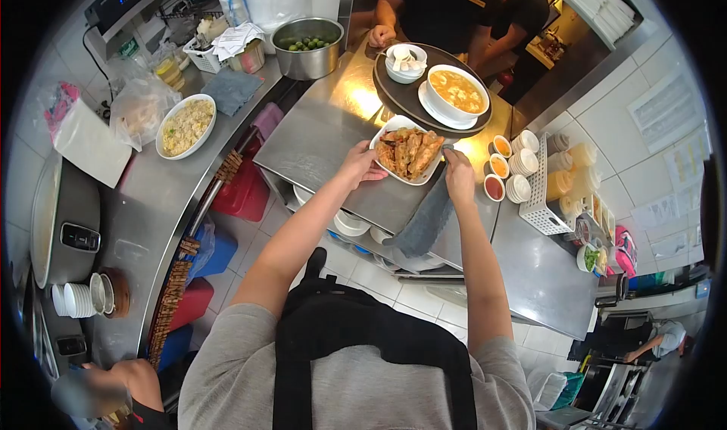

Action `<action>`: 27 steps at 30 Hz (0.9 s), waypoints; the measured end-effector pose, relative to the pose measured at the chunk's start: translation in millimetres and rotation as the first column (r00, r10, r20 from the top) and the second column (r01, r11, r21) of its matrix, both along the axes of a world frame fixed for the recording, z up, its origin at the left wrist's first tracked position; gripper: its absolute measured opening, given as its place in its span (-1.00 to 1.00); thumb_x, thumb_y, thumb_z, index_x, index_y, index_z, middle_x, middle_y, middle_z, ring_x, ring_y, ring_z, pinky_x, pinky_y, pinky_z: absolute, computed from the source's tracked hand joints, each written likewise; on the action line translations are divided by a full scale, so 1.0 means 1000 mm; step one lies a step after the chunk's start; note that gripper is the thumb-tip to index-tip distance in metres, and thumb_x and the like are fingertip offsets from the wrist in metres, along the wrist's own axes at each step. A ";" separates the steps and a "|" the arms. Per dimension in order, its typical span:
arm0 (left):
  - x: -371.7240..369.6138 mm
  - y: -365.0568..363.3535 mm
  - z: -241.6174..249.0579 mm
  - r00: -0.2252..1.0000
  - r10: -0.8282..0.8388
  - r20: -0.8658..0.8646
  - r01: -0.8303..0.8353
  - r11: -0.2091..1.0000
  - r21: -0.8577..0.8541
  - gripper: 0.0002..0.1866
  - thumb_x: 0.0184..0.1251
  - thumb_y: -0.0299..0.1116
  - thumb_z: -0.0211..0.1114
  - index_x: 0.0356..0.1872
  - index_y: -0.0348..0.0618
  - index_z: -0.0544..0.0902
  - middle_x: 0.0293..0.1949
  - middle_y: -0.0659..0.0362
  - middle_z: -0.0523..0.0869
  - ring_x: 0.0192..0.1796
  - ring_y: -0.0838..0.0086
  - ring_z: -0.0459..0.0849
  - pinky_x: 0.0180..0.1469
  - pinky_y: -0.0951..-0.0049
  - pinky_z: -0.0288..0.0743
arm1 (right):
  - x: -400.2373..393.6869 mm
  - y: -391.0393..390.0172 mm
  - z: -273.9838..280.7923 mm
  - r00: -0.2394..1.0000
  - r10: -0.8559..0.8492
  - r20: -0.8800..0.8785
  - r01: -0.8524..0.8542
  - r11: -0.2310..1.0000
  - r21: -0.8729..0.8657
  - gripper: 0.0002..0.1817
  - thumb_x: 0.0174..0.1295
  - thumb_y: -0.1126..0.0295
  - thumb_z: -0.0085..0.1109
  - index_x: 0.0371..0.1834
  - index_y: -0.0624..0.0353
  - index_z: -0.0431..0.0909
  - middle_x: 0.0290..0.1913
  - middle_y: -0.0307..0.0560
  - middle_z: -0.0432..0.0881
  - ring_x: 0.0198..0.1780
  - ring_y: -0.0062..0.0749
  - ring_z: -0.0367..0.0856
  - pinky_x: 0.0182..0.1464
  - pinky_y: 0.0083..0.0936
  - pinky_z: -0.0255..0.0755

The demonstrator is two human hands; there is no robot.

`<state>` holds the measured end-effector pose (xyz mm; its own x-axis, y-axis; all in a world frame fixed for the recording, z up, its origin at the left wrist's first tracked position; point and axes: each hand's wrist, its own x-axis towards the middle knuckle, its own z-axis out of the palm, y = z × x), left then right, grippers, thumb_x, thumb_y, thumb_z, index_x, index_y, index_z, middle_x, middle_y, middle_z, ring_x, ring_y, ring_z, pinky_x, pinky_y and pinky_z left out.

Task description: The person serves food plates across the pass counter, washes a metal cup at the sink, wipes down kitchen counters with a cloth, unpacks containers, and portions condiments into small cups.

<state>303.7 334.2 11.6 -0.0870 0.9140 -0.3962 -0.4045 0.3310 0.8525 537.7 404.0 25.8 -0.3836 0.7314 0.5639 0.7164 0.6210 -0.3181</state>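
Between my hands is a white dish (384, 129) heaped with browned fried pieces (410, 153), at the steel counter's far part. My left hand (363, 163) grips its left rim, thumb on top. At the right rim, my right hand (458, 174) is closed on a grey cloth (425, 216) that hangs down toward the counter's front edge. Just beyond the dish, a round dark tray (394, 91) carries a white bowl of orange soup (457, 91) and a smaller white bowl with spoons (407, 63).
Small sauce cups (494, 188), stacked white dishes (518, 188) and a white basket of bottles (542, 207) stand right. On the left counter are a fried rice plate (186, 126) and a steel pot of green fruit (307, 48). People stand behind the tray.
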 end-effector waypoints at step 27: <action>0.098 -0.115 -0.014 0.886 -0.120 -0.449 0.254 0.934 0.252 -0.57 0.15 -0.18 0.29 -0.13 -0.36 0.50 -0.14 -0.10 0.56 -0.14 0.36 0.57 -0.14 0.42 0.39 | -0.031 -0.121 0.012 0.037 -0.399 -0.916 -0.583 0.736 -0.344 -0.63 0.04 0.69 -0.01 -0.03 0.25 0.39 -0.09 -0.10 0.50 -0.12 -0.49 0.49 -0.02 -0.55 0.38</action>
